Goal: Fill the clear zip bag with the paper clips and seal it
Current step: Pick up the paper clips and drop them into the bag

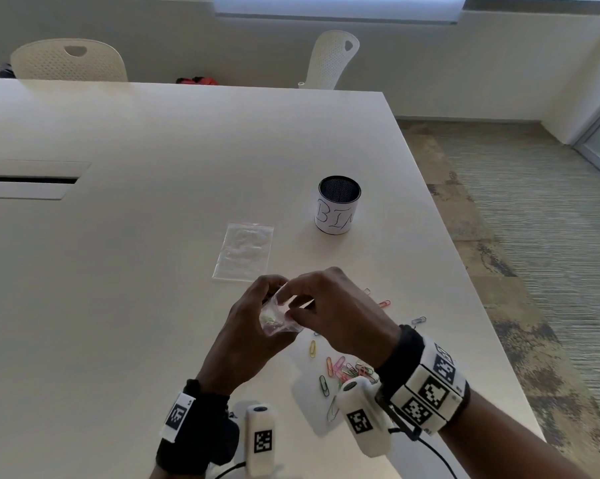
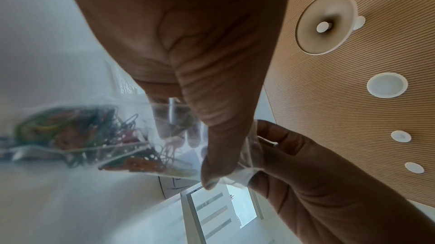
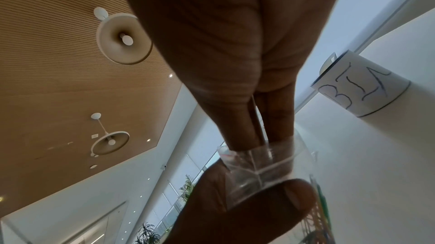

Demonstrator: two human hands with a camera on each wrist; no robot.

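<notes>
We held the clear zip bag (image 1: 280, 316) up off the white table (image 1: 153, 236), between our two hands and close in front of us. Our left hand (image 1: 253, 319) gripped the bag from the left side, thumb and fingers curled round it. Our right hand (image 1: 333, 312) pinched the bag's top edge from the right, the thumb on one face and the fingertips on the other; the right wrist view showed the plastic strip caught between them. In the left wrist view the bag (image 2: 146, 136) carried a tangle of coloured paper clips (image 2: 77, 132), green, orange and pink, gathered toward its lower end away from the pinched mouth. We could not tell whether the zip was closed along its whole run.

More loose paper clips (image 1: 346, 369) lay on the table just beneath our right wrist, with a yellow one (image 1: 313, 349) a little to their left and a few singles scattered farther right near the table's edge. A second, flat clear bag (image 1: 244, 252) lay on the table just beyond our hands. To its right and a bit farther back stood a black mesh cup (image 1: 338, 205) wrapped in white paper lettered "BIN". Two white chairs (image 1: 68, 60) stood at the far side.
</notes>
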